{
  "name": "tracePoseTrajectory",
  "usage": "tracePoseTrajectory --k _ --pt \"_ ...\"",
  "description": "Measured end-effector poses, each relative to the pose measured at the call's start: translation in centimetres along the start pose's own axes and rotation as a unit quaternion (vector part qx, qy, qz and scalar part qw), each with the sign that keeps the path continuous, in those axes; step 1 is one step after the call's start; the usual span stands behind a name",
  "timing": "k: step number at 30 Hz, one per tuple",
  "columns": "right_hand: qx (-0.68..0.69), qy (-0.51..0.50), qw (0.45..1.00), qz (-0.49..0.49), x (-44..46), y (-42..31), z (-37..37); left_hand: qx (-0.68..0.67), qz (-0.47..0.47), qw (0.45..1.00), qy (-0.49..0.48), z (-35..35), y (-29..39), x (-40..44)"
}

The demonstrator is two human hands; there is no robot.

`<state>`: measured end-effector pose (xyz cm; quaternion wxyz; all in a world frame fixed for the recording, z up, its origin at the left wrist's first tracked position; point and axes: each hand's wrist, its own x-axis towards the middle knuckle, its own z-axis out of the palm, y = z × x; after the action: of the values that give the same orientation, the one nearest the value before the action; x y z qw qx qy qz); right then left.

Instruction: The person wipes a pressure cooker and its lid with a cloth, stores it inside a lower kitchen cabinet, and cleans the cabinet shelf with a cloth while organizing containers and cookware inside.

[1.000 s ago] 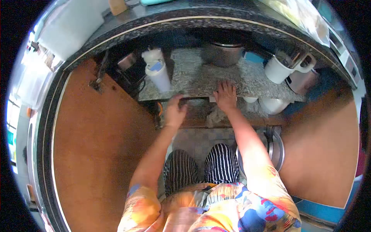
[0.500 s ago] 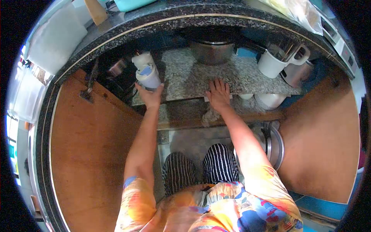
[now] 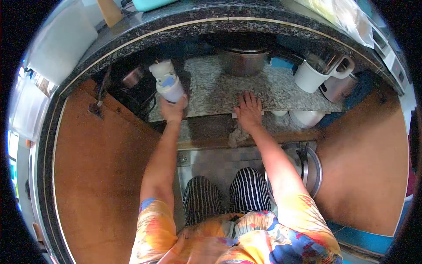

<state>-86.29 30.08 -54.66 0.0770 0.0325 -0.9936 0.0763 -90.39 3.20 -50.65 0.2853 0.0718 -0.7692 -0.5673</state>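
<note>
My left grip (image 3: 172, 111) is wrapped around the lower part of a white container (image 3: 170, 91), between ten and eleven o'clock from the middle of my view; I cannot tell whether its base touches the granite shelf (image 3: 204, 81). My right grip (image 3: 249, 114) holds nothing, lying palm down on the shelf's front edge. A pot (image 3: 244, 65) stands at one o'clock, a white jug (image 3: 309, 79) at two.
</note>
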Motion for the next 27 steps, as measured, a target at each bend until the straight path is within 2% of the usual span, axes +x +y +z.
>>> tracePoseTrajectory --k 2,5,6,8,13,19,22,25,27 --pt "-0.005 0.019 1.0 -0.001 0.3 0.2 1.1 -0.12 -0.008 0.992 -0.03 0.9 1.9 -1.3" --pt "-0.005 0.008 1.0 -0.003 0.2 0.4 0.6 -0.157 0.036 0.985 -0.064 4.5 -2.5 -0.9" --pt "-0.005 -0.001 1.0 -0.003 0.2 0.3 0.3 -0.078 0.067 0.992 -0.076 4.7 0.2 -2.0" --pt "-0.024 -0.006 1.0 -0.007 0.2 0.2 0.1 -0.066 0.044 0.991 -0.109 6.1 2.7 -3.4" --pt "-0.003 -0.008 1.0 0.005 0.0 -0.1 -0.3 0.009 0.066 0.989 -0.131 9.8 3.6 -4.8" --pt "-0.002 -0.012 1.0 0.004 0.1 0.1 0.0 0.014 0.041 0.988 -0.146 12.0 2.4 -5.1" --pt "-0.005 0.004 1.0 0.0 0.1 0.1 0.2 0.02 0.041 0.986 -0.159 11.2 4.2 -5.4" --pt "0.01 0.018 1.0 0.0 -0.1 0.2 0.4 0.001 0.068 0.986 -0.15 12.4 1.9 -5.1" --pt "0.013 0.005 1.0 0.004 -0.1 0.1 0.2 -0.051 0.079 0.977 -0.189 12.1 2.6 -4.9"
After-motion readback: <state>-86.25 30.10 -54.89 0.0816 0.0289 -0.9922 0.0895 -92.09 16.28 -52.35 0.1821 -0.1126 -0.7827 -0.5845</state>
